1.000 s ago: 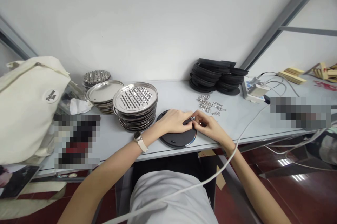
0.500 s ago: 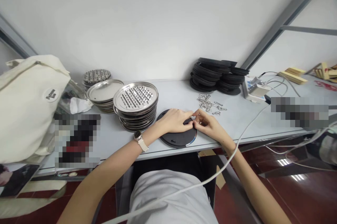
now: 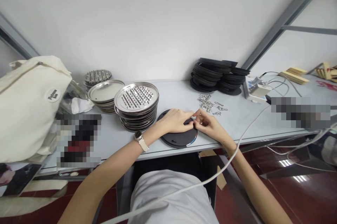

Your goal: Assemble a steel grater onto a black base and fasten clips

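A black round disc lies flat at the table's front edge, with a small slot and a shiny strip on its rim. My left hand rests over it, thumb and forefinger bent in a pinch at the disc's right side. Facing it, my right hand is closed, its thumb and forefinger pressed around a small silver metal piece at the rim. The fingers hide most of that piece. Just behind the right hand lies a loose heap of small silver metal rings and clasps.
Left of the disc stand stacks of round metal plates, the nearest a perforated grater-like plate. Black discs are piled at the back. A power strip sits to the right, and a white cable crosses before my right forearm. A cream bag stands far left.
Both hands stay almost in place at the disc. Between the fingertips, the small silver piece now shows a little more. The whole view has shifted very slightly.
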